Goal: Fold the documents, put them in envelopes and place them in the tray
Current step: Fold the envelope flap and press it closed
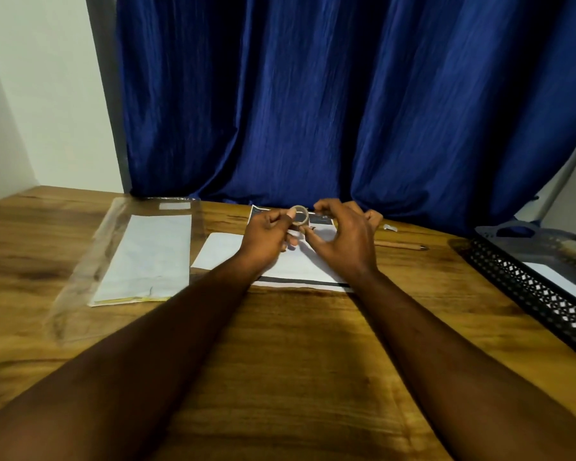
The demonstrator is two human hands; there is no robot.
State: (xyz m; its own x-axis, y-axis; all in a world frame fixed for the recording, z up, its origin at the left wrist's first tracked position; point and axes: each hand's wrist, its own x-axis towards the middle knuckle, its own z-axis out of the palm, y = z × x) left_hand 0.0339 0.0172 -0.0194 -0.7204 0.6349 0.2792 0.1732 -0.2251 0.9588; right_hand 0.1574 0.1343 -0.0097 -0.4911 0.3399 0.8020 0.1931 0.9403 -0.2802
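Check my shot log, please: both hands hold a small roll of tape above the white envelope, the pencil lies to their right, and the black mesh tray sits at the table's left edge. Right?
Not quite: the head view shows the black mesh tray at the table's right edge. The rest stands: left hand and right hand hold the tape roll above the white envelope, pencil to their right.

Single head cam, wide-angle, looks fwd/down over table (pixel 280 344), close to hands, facing curtain (pixel 313 94).

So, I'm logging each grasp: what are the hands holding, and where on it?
A small roll of tape. The left hand pinches its rim, thumb on top; the right hand picks at the roll's right side with its fingers.
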